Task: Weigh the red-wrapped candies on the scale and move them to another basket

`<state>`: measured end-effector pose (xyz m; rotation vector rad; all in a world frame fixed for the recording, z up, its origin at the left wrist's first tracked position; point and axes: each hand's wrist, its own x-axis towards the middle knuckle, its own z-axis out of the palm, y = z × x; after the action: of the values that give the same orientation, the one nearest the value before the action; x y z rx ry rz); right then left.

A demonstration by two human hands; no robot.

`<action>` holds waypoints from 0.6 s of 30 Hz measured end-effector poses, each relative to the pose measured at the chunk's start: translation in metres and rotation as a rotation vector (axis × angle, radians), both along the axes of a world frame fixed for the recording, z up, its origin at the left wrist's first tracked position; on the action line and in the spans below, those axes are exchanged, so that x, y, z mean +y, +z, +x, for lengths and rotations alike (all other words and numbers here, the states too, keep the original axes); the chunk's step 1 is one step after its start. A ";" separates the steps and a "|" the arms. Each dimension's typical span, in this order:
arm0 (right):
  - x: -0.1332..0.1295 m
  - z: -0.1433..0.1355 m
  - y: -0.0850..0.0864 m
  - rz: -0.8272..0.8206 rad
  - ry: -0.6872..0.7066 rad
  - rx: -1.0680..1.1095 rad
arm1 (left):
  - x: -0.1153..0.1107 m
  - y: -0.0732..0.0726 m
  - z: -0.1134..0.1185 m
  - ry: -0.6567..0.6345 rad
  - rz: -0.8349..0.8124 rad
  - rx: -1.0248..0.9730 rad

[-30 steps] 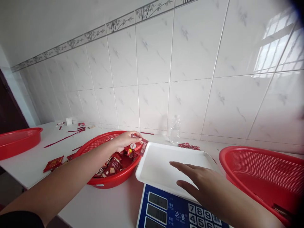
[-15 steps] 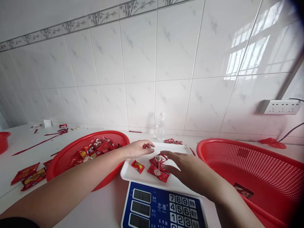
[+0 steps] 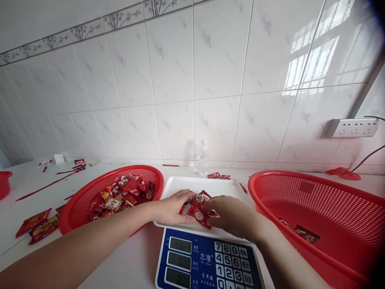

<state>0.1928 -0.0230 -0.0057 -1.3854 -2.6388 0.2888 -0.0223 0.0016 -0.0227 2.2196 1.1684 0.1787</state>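
A small pile of red-wrapped candies (image 3: 199, 215) lies on the white weighing tray (image 3: 207, 182). My left hand (image 3: 173, 206) presses against the pile's left side, thumb near me and fingers on the far side. From the right, my right hand (image 3: 228, 212) curls over the candies, its fingertips partly hidden. Between them the two hands hold the pile together, low on the tray. Below the tray is the scale's blue panel (image 3: 207, 261) with displays and number keys.
A red basket (image 3: 72, 212) of wrapped candies stands at left, beside flat red packets (image 3: 33, 222). Another red basket (image 3: 313, 182) at right holds a dark packet (image 3: 307, 234). A clear bottle (image 3: 203, 158) stands by the wall, below a power strip (image 3: 355, 128) further right.
My left hand has come down and nearer, onto the candies. My right hand has closed in from the right. The candy that lay apart at left is now hidden or gathered into the pile.
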 end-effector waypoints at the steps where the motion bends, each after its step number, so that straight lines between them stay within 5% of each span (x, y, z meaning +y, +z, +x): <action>1: 0.001 0.000 -0.001 0.009 -0.015 -0.005 | -0.002 -0.001 0.002 0.007 -0.018 -0.025; 5: 0.006 0.001 -0.005 0.044 -0.091 -0.033 | -0.007 0.003 0.005 0.081 -0.081 -0.110; 11: 0.012 0.003 -0.010 0.071 -0.137 -0.040 | 0.001 0.004 -0.009 0.111 0.085 -0.109; 18: 0.001 -0.001 -0.001 0.027 -0.036 0.039 | 0.000 0.000 -0.013 0.122 0.148 -0.061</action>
<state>0.1915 -0.0224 -0.0064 -1.4027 -2.5736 0.2717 -0.0351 0.0018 -0.0227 2.2525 1.2952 0.3919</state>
